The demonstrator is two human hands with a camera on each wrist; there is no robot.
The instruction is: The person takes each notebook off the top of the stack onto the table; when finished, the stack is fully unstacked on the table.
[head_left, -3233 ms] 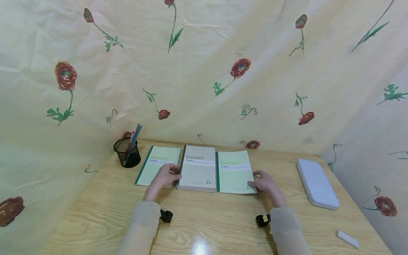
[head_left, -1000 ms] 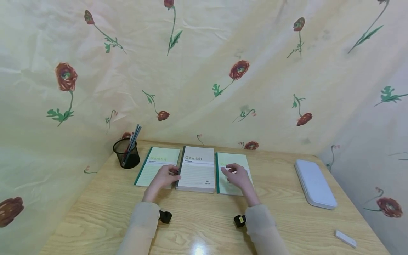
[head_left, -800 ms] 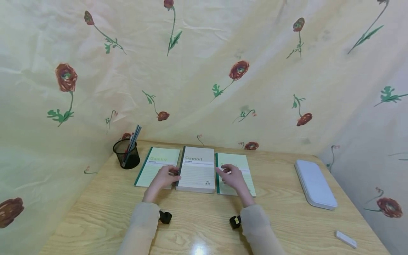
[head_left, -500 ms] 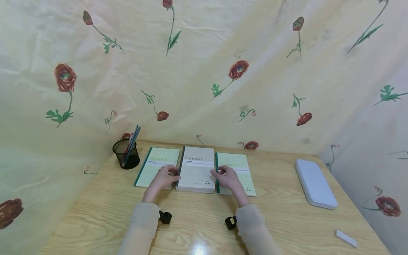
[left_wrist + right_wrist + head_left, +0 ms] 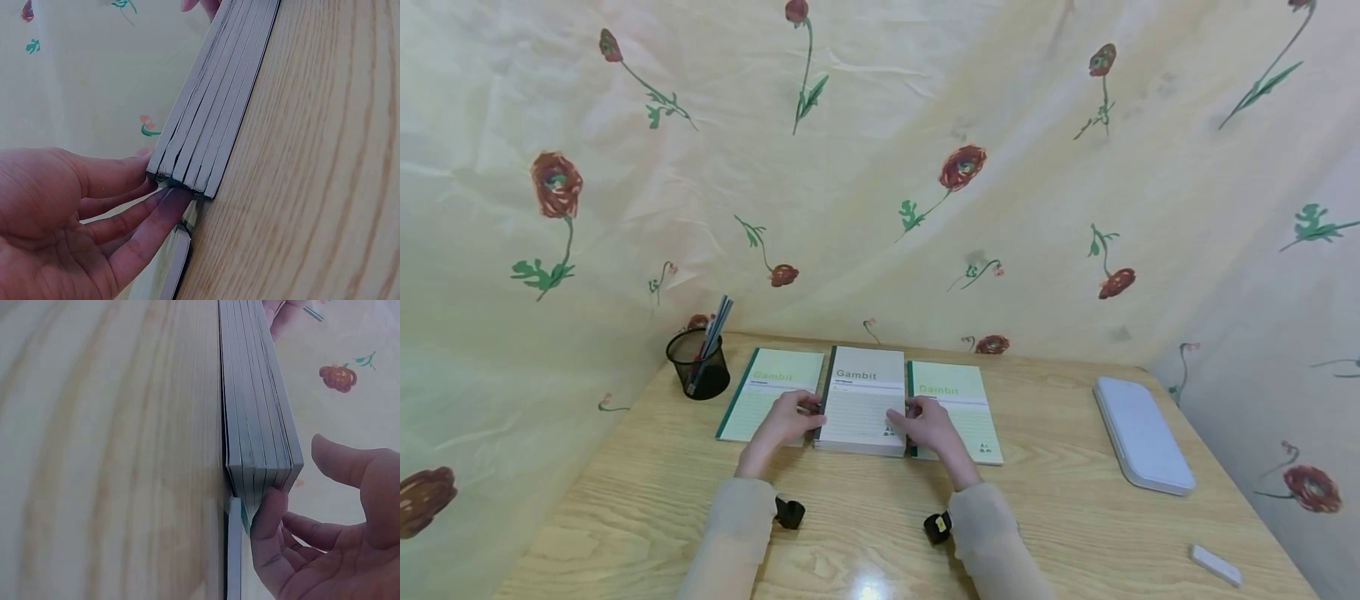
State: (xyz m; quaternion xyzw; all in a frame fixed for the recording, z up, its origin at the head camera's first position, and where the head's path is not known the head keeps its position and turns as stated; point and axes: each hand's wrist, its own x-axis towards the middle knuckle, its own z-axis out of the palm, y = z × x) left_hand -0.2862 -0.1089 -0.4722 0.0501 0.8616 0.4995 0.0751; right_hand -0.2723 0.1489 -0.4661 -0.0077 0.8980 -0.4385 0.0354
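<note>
A stack of several notebooks (image 5: 861, 400) with a white "Gambit" cover lies in the middle of the row, its page edges (image 5: 215, 94) facing the left wrist camera. My left hand (image 5: 788, 417) grips its dark-spined left edge, thumb at the top cover and fingers against the side. On the opposite edge is my right hand (image 5: 925, 423); its fingertips (image 5: 272, 506) touch the stack's side while the thumb (image 5: 340, 459) stands apart from the top cover. One light green notebook (image 5: 767, 379) lies to the left, partly under my left hand. Another green notebook (image 5: 966, 408) lies to the right.
A black mesh pen cup (image 5: 703, 379) with pens stands at the back left. Toward the right lie a white flat case (image 5: 1142, 433) and a small white bar (image 5: 1216, 565) on the wooden table (image 5: 850, 525). A flowered cloth (image 5: 880, 208) hangs behind.
My right hand has left the right green notebook's outer edge, crossed leftward over it and come to the stack's right edge. The left hand has stayed at the stack's left edge.
</note>
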